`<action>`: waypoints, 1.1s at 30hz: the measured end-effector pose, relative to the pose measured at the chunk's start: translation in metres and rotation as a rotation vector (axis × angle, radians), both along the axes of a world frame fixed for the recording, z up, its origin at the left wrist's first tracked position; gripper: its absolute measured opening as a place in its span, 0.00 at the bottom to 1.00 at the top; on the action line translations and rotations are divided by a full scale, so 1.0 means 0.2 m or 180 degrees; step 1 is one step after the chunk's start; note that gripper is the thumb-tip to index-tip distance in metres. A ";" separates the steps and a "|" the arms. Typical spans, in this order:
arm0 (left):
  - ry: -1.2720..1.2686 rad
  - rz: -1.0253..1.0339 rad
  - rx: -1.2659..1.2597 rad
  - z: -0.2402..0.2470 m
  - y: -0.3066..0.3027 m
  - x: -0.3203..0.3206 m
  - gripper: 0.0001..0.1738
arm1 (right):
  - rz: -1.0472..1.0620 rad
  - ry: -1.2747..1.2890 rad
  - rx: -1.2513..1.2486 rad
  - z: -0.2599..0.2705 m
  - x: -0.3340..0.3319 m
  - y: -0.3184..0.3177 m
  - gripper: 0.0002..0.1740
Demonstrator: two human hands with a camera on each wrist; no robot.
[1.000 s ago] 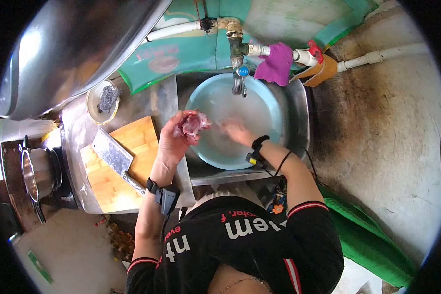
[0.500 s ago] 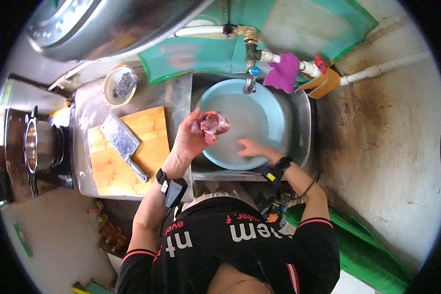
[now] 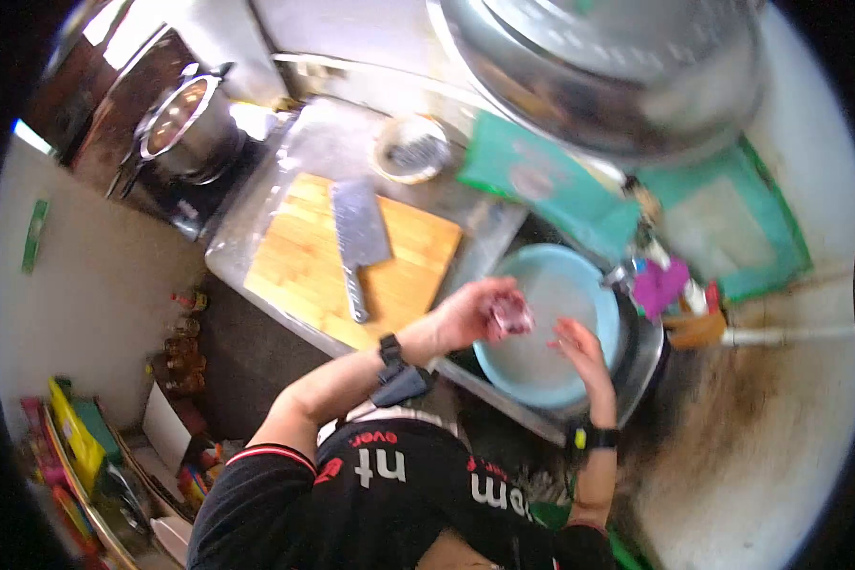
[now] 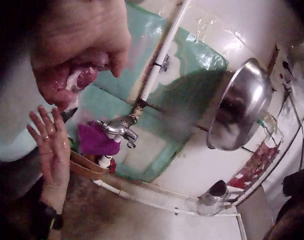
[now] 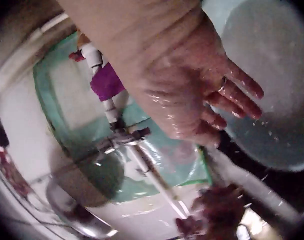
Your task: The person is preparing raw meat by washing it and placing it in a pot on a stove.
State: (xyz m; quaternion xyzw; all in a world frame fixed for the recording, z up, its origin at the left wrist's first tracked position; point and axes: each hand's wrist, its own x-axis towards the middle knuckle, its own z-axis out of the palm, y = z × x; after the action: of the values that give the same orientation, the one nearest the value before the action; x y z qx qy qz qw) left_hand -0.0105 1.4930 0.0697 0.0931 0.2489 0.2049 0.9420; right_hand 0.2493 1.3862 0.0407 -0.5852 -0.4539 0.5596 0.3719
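A chunk of raw red meat with whitish fat [image 3: 511,314] is gripped in my left hand [image 3: 458,315] over the left side of the light-blue basin [image 3: 606,318], which holds cloudy water. My right hand [image 3: 582,353] is raised over the basin's right part, its fingers extended and holding nothing. In the right wrist view the right hand [image 5: 187,85] glistens wet, with droplets falling near its fingertips. The left wrist view has the meat [image 4: 74,82] under the curled left fingers, the right palm facing it just below.
The basin sits in a metal sink [image 3: 648,356] below a tap [image 3: 620,274] and a purple cloth [image 3: 661,287]. To the left, a cleaver [image 3: 361,228] lies on a wooden cutting board [image 3: 418,275], with a bowl [image 3: 382,160] behind. A pot [image 3: 209,133] stands farther left; large metal cookware [image 3: 617,85] overhangs the back.
The head view has swung left. My right hand has come up from the water, fingers spreading above the basin. The left hand keeps hold of the meat, held above the basin.
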 end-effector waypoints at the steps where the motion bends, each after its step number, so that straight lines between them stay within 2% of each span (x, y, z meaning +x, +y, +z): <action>1: -0.0091 -0.0030 -0.0013 -0.03 0.00 -0.01 0.22 | -0.0223 0.0885 -0.0225 0.13 -0.04 0.02 0.22; 2: -0.0180 -0.0076 -0.0027 -0.05 -0.01 -0.05 0.21 | -0.0433 0.1766 -0.0492 0.21 -0.07 0.01 0.23; 4: -0.0400 -0.0233 -0.0133 0.01 -0.02 -0.17 0.20 | 0.0465 -0.3029 -0.0811 -0.33 0.11 -0.05 0.23; 5: -0.0273 -0.0200 -0.0147 0.09 -0.04 -0.26 0.19 | 0.0690 -0.3789 0.0603 -0.33 0.07 -0.12 0.21; 6: -0.0593 -0.0145 -0.0194 0.08 -0.02 -0.35 0.19 | 0.0886 -0.4442 0.2088 -0.29 0.04 -0.12 0.20; 8: -0.0693 -0.0127 0.0053 0.06 0.02 -0.60 0.20 | -0.0657 -0.3197 0.0468 -0.24 -0.16 -0.09 0.18; 10: -0.0478 -0.0031 0.0137 0.10 0.06 -0.93 0.19 | -0.1262 -0.1412 0.0432 -0.08 -0.43 -0.02 0.17; 14: -0.0521 0.0368 0.0460 0.18 0.13 -1.65 0.21 | -0.0912 -0.1697 0.0835 0.10 -0.97 0.12 0.15; 15: -0.0187 0.0549 0.0651 0.23 0.13 -1.85 0.22 | -0.0895 -0.1384 0.0897 0.12 -1.14 0.16 0.15; 17: -0.0062 0.0828 0.0810 0.28 0.15 -2.23 0.22 | -0.0860 -0.0773 0.1026 0.18 -1.47 0.30 0.15; 19: 0.0004 0.1167 0.0761 0.31 0.17 -2.59 0.23 | -0.0694 -0.0830 0.0877 0.14 -1.72 0.45 0.15; 21: 0.0036 0.1480 0.0861 0.38 0.23 -2.89 0.23 | -0.0300 -0.0567 0.0800 0.23 -2.02 0.59 0.14; 25: -0.0148 0.1801 0.1731 0.63 0.43 -3.34 0.23 | 0.0121 -0.0690 0.0887 0.38 -2.46 0.81 0.14; 27: -0.0066 0.1932 0.1752 0.74 0.54 -3.56 0.23 | 0.0195 -0.0620 0.0923 0.43 -2.63 0.90 0.14; 29: 0.0622 0.2187 0.1507 0.84 0.66 -3.71 0.23 | 0.0230 -0.0660 0.0912 0.46 -2.74 0.96 0.14; 30: 0.0683 0.2123 0.1598 0.90 0.72 -3.76 0.23 | 0.0253 -0.0685 0.0916 0.48 -2.79 1.01 0.14; 32: 0.0624 0.1813 0.2251 0.87 0.95 -3.90 0.24 | 0.0210 -0.0616 0.1020 0.52 -2.85 1.09 0.14; 33: 0.0842 0.1868 0.2052 0.93 1.02 -3.92 0.26 | 0.0194 -0.0574 0.1032 0.52 -2.89 1.13 0.14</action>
State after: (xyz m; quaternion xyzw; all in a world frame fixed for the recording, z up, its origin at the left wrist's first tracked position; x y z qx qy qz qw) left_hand -0.7947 1.6976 0.2561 0.3325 0.3064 0.5165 0.7271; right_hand -0.3290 1.6121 0.1447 -0.5514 -0.5871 0.4354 0.4021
